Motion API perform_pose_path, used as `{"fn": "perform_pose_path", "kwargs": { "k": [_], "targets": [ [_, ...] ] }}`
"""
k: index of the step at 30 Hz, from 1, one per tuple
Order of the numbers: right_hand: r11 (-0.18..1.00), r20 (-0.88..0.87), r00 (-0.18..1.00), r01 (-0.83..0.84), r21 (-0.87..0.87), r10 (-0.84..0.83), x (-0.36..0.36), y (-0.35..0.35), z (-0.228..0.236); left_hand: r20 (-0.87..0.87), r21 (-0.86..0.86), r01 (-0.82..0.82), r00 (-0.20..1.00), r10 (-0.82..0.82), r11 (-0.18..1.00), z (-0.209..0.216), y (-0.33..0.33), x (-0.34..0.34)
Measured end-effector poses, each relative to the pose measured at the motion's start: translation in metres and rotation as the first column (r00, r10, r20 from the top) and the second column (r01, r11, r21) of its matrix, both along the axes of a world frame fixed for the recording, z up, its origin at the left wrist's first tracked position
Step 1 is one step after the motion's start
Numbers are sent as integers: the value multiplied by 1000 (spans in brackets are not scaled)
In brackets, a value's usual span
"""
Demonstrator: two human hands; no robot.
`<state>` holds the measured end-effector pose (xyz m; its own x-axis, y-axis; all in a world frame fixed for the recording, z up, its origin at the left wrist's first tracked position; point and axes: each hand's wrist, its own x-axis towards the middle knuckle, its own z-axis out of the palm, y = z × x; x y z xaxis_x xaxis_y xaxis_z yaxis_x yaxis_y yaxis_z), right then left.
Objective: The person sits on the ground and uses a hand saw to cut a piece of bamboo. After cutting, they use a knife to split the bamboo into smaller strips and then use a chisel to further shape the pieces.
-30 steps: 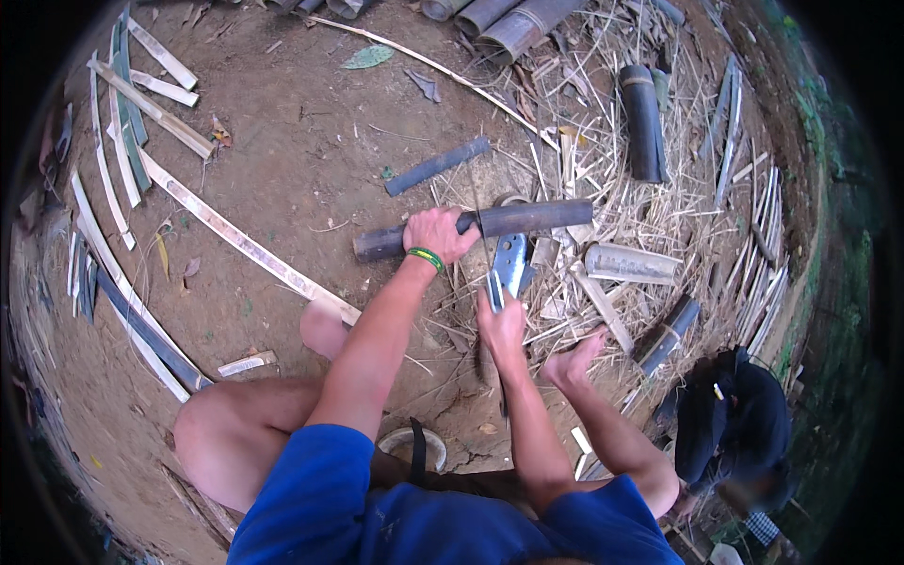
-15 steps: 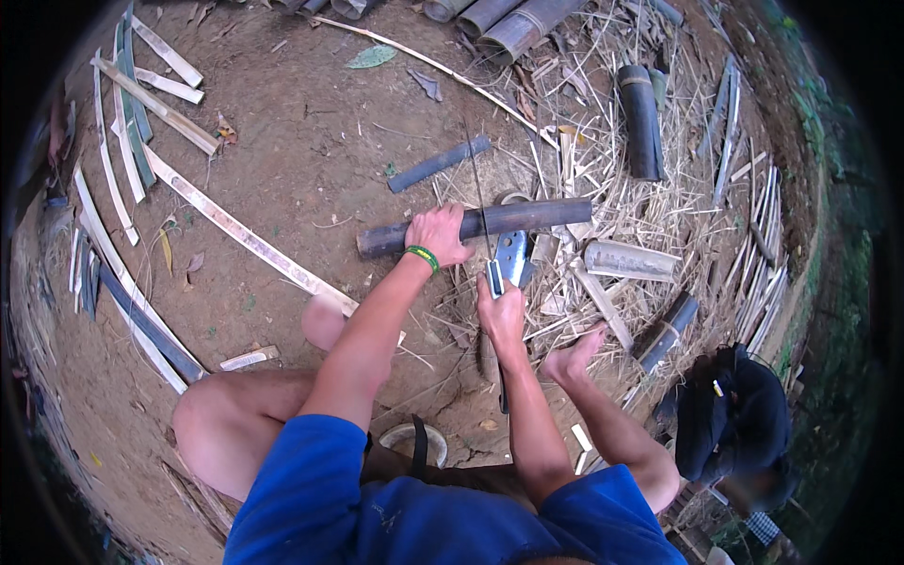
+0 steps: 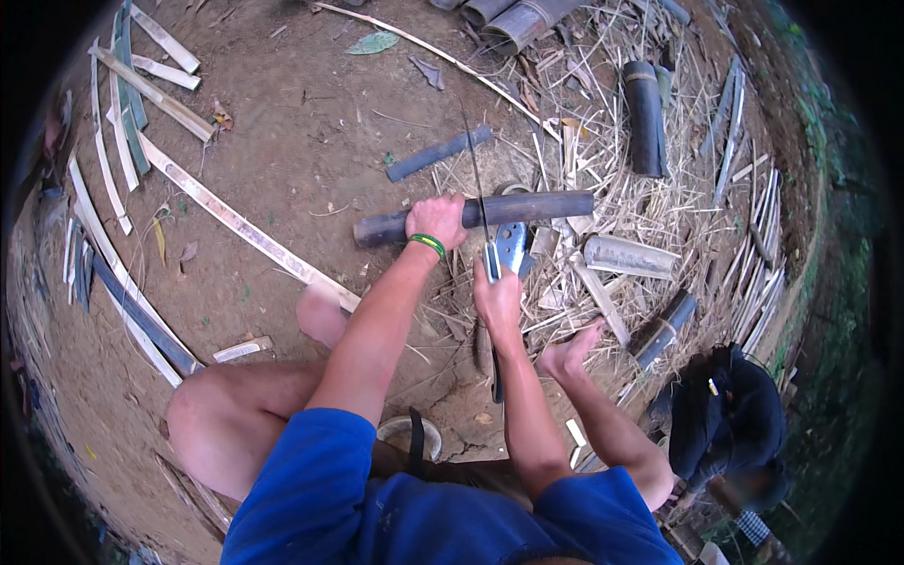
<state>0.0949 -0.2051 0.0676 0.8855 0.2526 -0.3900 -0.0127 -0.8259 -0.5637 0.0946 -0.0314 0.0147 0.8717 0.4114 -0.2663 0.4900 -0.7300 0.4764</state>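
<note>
A dark bamboo tube (image 3: 541,207) lies crosswise on the ground in front of me. My left hand (image 3: 437,221) wraps over it left of the middle, with a green and yellow band on that wrist. In my right hand (image 3: 498,298) is the handle of a hand saw (image 3: 477,179). Its thin blade stretches away from me across the tube, just right of my left hand. Partly under the tube, beside the saw handle, shows a metal blade with holes (image 3: 511,247). Beyond the tube lies a shorter, thinner bamboo piece (image 3: 439,153).
Long split bamboo strips (image 3: 226,221) lie at the left. Bamboo tubes (image 3: 644,121) and a half-split piece (image 3: 629,257) rest among straw-like shavings (image 3: 603,169) at the right. A co-worker in dark clothes (image 3: 723,414) is at the lower right. My bare foot (image 3: 573,348) is near the shavings.
My right hand and the saw have slid slightly away from me across the tube. My left hand keeps its hold on the bamboo. The whole view has shifted a little.
</note>
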Motion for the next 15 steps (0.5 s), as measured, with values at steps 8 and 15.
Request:
{"fn": "perform_pose_path", "kwargs": {
  "k": [8, 15],
  "targets": [
    [1000, -9, 1000, -26, -15, 26, -3, -2, 3, 32, -1, -21, 999, 21, 1000, -2, 0, -3],
    [999, -66, 997, -34, 20, 35, -14, -16, 17, 28, 9, -34, 999, 34, 999, -7, 2, -5]
  ]
}}
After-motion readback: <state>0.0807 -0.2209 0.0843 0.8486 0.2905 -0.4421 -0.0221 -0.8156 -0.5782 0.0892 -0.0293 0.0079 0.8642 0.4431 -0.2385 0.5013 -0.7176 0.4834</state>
